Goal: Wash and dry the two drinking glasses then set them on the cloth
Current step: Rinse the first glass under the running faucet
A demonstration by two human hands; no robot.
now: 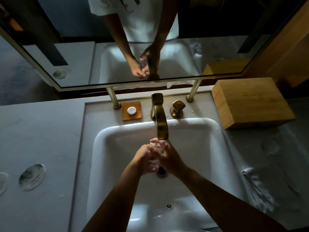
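Rinsing a drinking glass point(154, 154) under the brass faucet point(161, 126), over the sink point(117, 131) — left hand point(142, 160) and right hand point(164, 158) both wrapped round it; best turning it slowly, gripping firmly — wet glass probably slipping easily.

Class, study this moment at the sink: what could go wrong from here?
1. Both hands, left hand and right hand, hold a wet glass; it may slip and break in the hard sink.
2. The faucet spout hangs close above; lifting the glass could knock it.
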